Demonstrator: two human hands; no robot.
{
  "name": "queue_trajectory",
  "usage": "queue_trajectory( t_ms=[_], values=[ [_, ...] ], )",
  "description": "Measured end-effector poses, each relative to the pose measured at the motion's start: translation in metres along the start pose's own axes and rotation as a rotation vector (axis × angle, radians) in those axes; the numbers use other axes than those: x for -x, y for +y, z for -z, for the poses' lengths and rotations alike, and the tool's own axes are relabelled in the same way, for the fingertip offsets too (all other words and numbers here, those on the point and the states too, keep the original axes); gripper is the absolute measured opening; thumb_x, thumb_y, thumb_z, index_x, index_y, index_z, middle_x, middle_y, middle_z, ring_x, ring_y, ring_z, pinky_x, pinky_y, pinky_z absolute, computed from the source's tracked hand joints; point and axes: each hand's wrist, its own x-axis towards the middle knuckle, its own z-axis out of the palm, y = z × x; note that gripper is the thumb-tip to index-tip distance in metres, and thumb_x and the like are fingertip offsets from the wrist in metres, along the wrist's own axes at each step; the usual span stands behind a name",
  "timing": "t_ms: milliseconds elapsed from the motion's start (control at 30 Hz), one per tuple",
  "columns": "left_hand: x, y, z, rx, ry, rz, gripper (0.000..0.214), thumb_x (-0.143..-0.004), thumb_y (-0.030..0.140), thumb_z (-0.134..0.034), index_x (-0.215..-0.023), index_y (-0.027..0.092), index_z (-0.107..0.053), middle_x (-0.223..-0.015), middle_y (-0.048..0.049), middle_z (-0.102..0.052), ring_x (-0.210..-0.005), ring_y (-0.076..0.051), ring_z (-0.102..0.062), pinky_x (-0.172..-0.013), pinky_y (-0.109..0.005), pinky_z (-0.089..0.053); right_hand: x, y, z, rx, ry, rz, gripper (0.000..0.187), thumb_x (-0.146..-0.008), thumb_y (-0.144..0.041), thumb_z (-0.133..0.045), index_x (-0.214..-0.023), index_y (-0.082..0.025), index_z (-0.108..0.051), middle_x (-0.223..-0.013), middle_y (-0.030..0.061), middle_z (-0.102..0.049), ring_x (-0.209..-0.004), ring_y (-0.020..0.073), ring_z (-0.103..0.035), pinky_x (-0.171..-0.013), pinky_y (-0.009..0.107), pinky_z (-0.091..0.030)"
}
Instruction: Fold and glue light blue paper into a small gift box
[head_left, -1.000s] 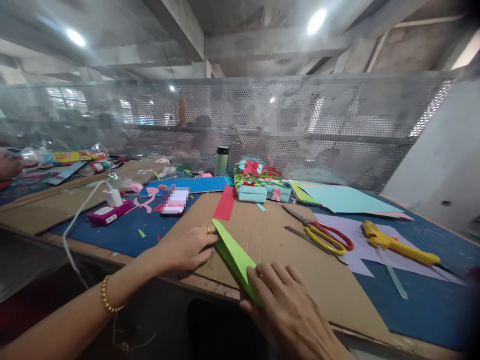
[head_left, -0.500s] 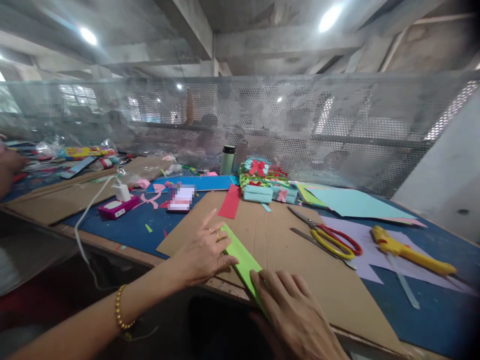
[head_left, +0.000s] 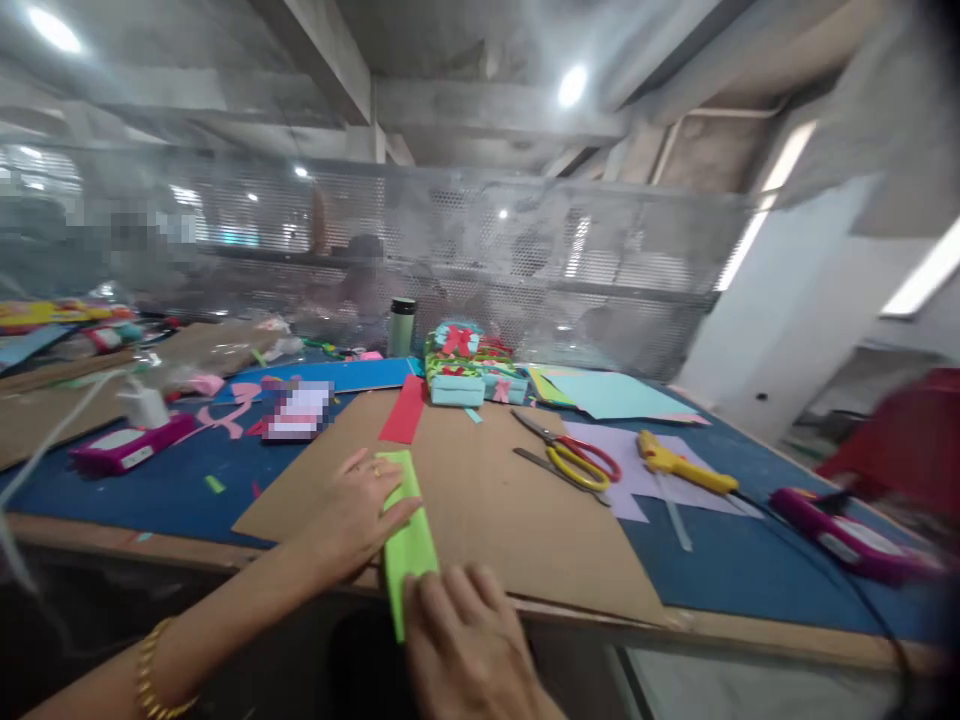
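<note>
A bright green folded paper strip lies over the near edge of the cardboard sheet, its lower end jutting past the table edge. At its upper left side, my left hand grips it, thumb on top and fingers along the edge. Lower down, my right hand pinches the strip's right side near the bottom; the fingertips are partly hidden. Just beyond the strip lies a red paper strip. Scissors with red and yellow handles rest to the right on the cardboard, beside a dark flat blade.
Small paper boxes with bows and a green bottle stand at the back. On the right are a yellow glue gun, coloured sheets and a purple power strip. A phone and another power strip lie left.
My view has turned right, so the table things appear further left. The green strip now points more straight away from me. Both hands stay on it, the left with its fingers more gathered.
</note>
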Motion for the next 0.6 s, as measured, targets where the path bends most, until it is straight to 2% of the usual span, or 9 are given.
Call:
queue_trajectory(
  t_ms=[67,133,167,233,300,367,433,533,600],
  values=[
    [0.003,-0.001,-0.008,-0.075,0.072,0.011,0.048,-0.097,0.047,-0.041,-0.117,0.014,-0.068,-0.124,-0.0155,-0.070,-0.118,-0.031,-0.062,-0.110,-0.053,-0.037,-0.011,-0.018,-0.016,0.025,-0.032,-0.064,0.018,-0.089,-0.012,-0.049,-0.073,-0.018,-0.055,-0.072,0.0040,-0.056,-0.065,0.0188,-0.044,-0.059,0.036,-0.028],
    [0.010,-0.010,-0.019,-0.129,0.084,0.047,0.047,-0.095,0.042,-0.041,-0.119,0.012,-0.068,-0.123,-0.0173,-0.070,-0.113,-0.032,-0.065,-0.103,-0.050,-0.044,-0.019,-0.027,-0.029,0.043,-0.051,-0.084,0.015,-0.088,-0.016,-0.054,-0.073,-0.018,-0.052,-0.074,0.0024,-0.055,-0.065,0.0175,-0.044,-0.059,0.035,-0.029],
    [0.015,-0.018,-0.026,-0.138,0.073,0.052,0.047,-0.095,0.040,-0.039,-0.117,0.012,-0.070,-0.123,-0.0173,-0.070,-0.113,-0.032,-0.065,-0.101,-0.050,-0.045,-0.022,-0.027,-0.031,0.050,-0.074,-0.071,0.017,-0.090,-0.021,-0.055,-0.074,-0.018,-0.052,-0.073,0.0018,-0.055,-0.064,0.0169,-0.044,-0.059,0.034,-0.029],
    [0.024,-0.035,-0.038,-0.139,0.078,0.008,0.048,-0.097,0.038,-0.035,-0.123,0.017,-0.068,-0.131,-0.0134,-0.067,-0.123,-0.032,-0.060,-0.108,-0.054,-0.039,-0.025,-0.014,-0.026,0.027,-0.110,-0.020,0.026,-0.095,-0.034,-0.054,-0.074,-0.019,-0.051,-0.070,0.0004,-0.055,-0.061,0.0158,-0.044,-0.058,0.032,-0.030],
    [0.031,-0.049,-0.045,-0.133,0.097,-0.064,0.048,-0.099,0.040,-0.033,-0.133,0.022,-0.062,-0.138,-0.0097,-0.062,-0.130,-0.029,-0.055,-0.112,-0.054,-0.034,-0.022,0.015,-0.004,0.001,-0.147,-0.055,0.032,-0.098,-0.043,-0.050,-0.077,-0.020,-0.055,-0.070,0.0003,-0.058,-0.064,0.0164,-0.048,-0.061,0.031,-0.033],
    [0.035,-0.055,-0.044,-0.121,0.103,-0.110,0.048,-0.100,0.044,-0.036,-0.137,0.024,-0.059,-0.141,-0.0085,-0.060,-0.130,-0.028,-0.056,-0.114,-0.053,-0.031,-0.013,0.056,0.025,-0.013,-0.222,-0.158,0.022,-0.099,-0.028,-0.049,-0.080,-0.021,-0.059,-0.078,0.0013,-0.063,-0.075,0.0166,-0.054,-0.068,0.029,-0.038],
    [0.036,-0.050,-0.034,-0.068,0.047,-0.159,0.047,-0.102,0.043,-0.036,-0.140,0.023,-0.056,-0.143,-0.0092,-0.057,-0.131,-0.026,-0.055,-0.115,-0.051,-0.032,-0.002,0.100,0.049,0.092,-0.243,-0.315,0.020,-0.094,-0.021,-0.053,-0.076,-0.019,-0.060,-0.078,0.0042,-0.064,-0.073,0.0167,-0.055,-0.064,0.028,-0.037],
    [0.026,-0.033,-0.009,0.055,-0.059,-0.249,0.047,-0.104,0.040,-0.037,-0.147,0.026,-0.046,-0.149,-0.0067,-0.051,-0.140,-0.021,-0.045,-0.118,-0.044,-0.031,0.013,0.151,0.060,0.269,-0.419,-0.438,0.021,-0.088,-0.015,-0.054,-0.069,-0.019,-0.062,-0.075,0.0071,-0.064,-0.070,0.0179,-0.055,-0.062,0.029,-0.037],
    [0.015,-0.024,0.006,0.122,-0.165,-0.345,0.048,-0.104,0.037,-0.039,-0.152,0.031,-0.037,-0.153,-0.0046,-0.046,-0.144,-0.019,-0.040,-0.120,-0.044,-0.026,0.019,0.167,0.054,0.355,-0.510,-0.486,0.022,-0.087,-0.014,-0.053,-0.068,-0.018,-0.063,-0.078,0.0095,-0.065,-0.071,0.0198,-0.057,-0.064,0.032,-0.037]
  ],
)
